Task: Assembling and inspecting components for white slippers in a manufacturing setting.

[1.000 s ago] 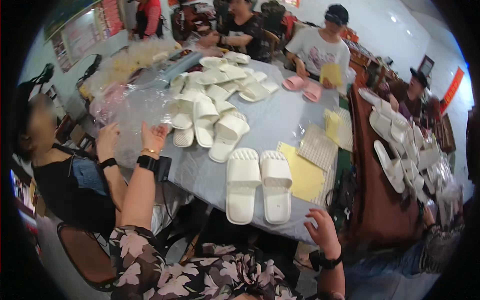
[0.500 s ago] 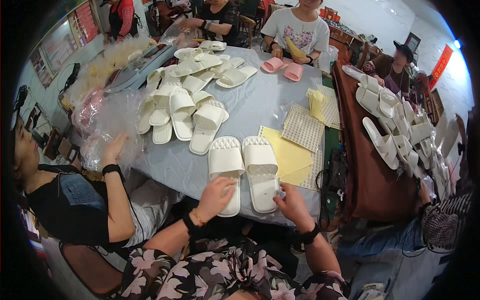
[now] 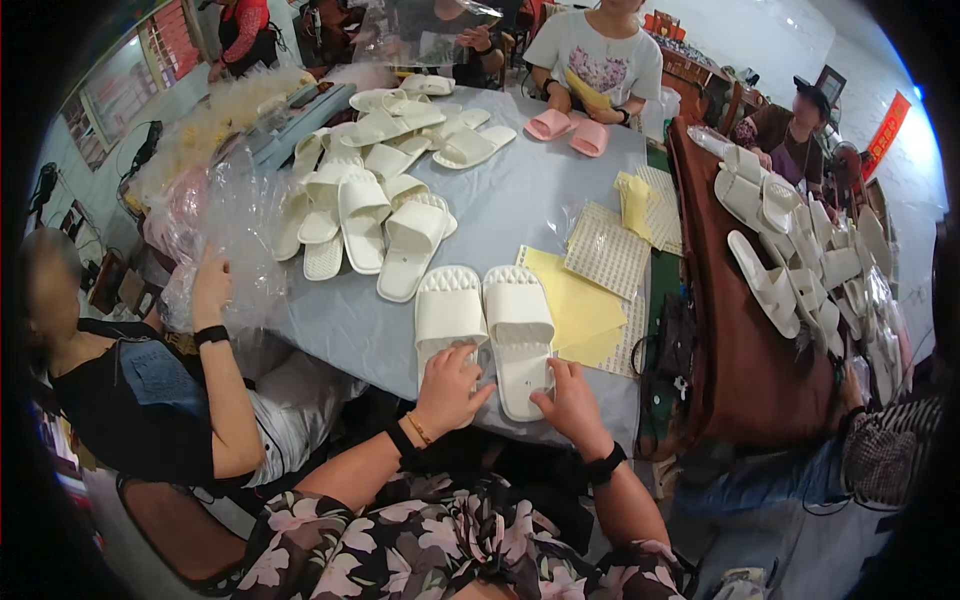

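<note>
1. Table (image 3: 520, 205): big, grey cloth on top, runs from near edge by the wearer to far end where other people sit.
2. Brown side table (image 3: 745, 350) to the right, w/ a row of more white slippers (image 3: 765, 285).
3. Pile of white slippers (image 3: 370, 200) mid-left on the table, loosely heaped, some upside down.
4. Clear plastic bags (image 3: 235, 225) at left table edge; a neighbour's hand (image 3: 208, 285) w/ black wristband rests on them.
5. Yellow sheets (image 3: 575, 305) just right of the near pair, w/ dotted sticker sheets (image 3: 607, 250) beside and partly over them.
6. Pink slippers (image 3: 568, 130) at far end, in front of a seated person.
7. White slipper pair (image 3: 485, 325): side by side, soles down, heels toward the wearer, at the near table edge.
8. Left hand (image 3: 448, 385): fingers spread, laid flat on heel of the left slipper, not gripping.
9. Right hand (image 3: 568, 395): open, fingertips touching heel of the right slipper, not closed round it.
</note>
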Motion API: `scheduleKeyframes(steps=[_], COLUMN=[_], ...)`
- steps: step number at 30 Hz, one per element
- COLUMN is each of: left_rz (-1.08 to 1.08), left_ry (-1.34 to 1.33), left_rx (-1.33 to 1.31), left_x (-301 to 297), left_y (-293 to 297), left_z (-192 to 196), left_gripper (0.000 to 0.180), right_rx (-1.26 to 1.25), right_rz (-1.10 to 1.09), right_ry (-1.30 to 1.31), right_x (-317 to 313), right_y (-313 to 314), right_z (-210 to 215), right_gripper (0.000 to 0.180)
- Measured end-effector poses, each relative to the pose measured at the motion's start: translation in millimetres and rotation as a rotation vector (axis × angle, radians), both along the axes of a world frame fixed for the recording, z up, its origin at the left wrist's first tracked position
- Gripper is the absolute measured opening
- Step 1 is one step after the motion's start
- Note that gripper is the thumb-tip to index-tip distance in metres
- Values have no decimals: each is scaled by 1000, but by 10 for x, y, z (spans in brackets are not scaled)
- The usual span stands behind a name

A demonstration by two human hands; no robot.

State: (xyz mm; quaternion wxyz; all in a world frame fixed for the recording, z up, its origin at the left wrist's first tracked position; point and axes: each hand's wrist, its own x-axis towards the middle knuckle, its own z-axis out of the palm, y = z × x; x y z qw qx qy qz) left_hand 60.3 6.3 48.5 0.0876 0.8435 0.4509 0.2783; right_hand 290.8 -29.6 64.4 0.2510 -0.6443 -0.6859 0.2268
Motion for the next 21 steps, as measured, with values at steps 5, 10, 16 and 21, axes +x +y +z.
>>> scheduleKeyframes(steps=[5,10,16,21], left_rz=[-40,43,-104,-227], left_ry=[-81,-118,-138,-22], left_rx=[-21,20,-19,5], left_x=[-157,-214,-71,66], left_y=[-55,-47,88,159], left_z=[24,85,90,58], left_gripper=[18,21,30,40], right_rx=[-15,60,103,121], right_rz=[-2,-56,53,51], right_ry=[56,29,99,67], right_x=[30,19,-79,-155], right_y=[12,22,39,60], right_z=[-48,-42,-51,-72], right_gripper=[61,44,25,14])
